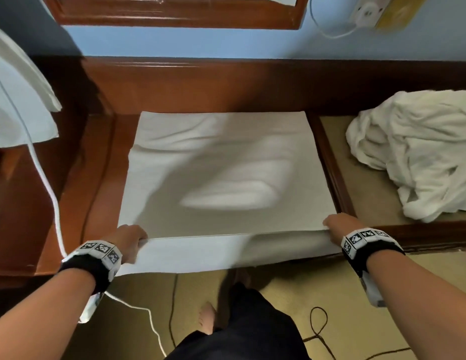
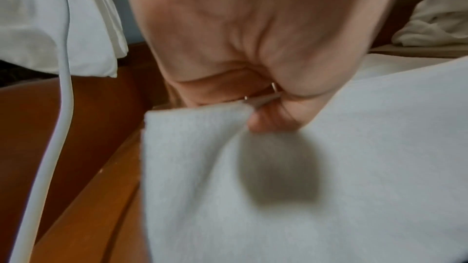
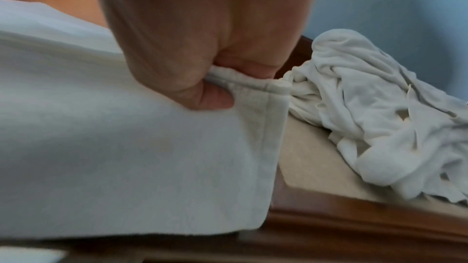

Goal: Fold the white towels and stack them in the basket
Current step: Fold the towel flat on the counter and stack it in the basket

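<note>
A white towel [image 1: 216,172] lies spread over the wooden bench [image 1: 102,162], its near part hanging over the front edge. My left hand [image 1: 130,236] pinches the towel's near left corner [image 2: 202,127]; thumb and curled fingers clamp the cloth. My right hand [image 1: 336,224] pinches the near right corner [image 3: 253,85], the hem bunched between thumb and fingers. A crumpled heap of white towels [image 1: 414,152] sits to the right on a tan cushion [image 3: 303,157]. No basket is in view.
A white cable [image 1: 44,178] runs down the left side of the bench and across the floor. White cloth [image 1: 16,105] hangs at the far left. A dark cord [image 1: 320,331] loops on the tan floor by my feet. The wall stands behind the bench.
</note>
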`<state>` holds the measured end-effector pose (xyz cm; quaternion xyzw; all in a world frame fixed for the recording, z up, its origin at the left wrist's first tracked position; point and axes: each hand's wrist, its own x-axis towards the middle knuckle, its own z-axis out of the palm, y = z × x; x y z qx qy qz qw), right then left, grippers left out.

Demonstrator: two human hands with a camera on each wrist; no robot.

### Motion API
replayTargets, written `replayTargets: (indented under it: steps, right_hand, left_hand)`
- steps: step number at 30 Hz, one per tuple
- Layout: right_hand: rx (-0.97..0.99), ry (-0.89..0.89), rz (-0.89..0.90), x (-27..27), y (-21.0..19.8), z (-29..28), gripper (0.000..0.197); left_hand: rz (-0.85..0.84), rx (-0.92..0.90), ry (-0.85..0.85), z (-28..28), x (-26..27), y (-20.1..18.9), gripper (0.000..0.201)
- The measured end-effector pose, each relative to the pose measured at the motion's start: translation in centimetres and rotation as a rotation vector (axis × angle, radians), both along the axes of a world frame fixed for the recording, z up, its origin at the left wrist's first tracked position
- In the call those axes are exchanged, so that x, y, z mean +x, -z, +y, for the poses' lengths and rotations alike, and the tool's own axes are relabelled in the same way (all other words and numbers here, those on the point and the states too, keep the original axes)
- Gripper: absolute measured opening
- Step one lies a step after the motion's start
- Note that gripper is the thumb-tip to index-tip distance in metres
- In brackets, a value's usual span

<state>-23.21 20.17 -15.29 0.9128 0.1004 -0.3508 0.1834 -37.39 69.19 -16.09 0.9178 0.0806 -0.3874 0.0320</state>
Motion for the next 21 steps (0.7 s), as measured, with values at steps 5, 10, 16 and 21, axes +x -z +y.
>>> replayTargets:
  steps: [5,10,16,21]
  right_hand:
    - [-0.005,-0.014,-0.169,5.0,-1.7,1.7,0.031]
    - [0.019,-0.034,-0.215,11.1,-1.6,3.2,0.029]
    - [0.069,-0.059,-0.217,18.8,0.0,5.0,0.035]
    - [0.093,-0.067,-0.251,23.1,1.8,6.3,0.031]
  left_hand:
    - [-0.227,0.089,-0.075,2.4,4.5,-1.2,0.029]
    - [-0.306,0.132,-0.159,3.8,10.1,-0.7,0.023]
    - [-0.272,0.222,-0.220,5.2,16.6,0.5,0.017]
    - [-0.369,0.277,-0.233,6.0,20.1,2.2,0.025]
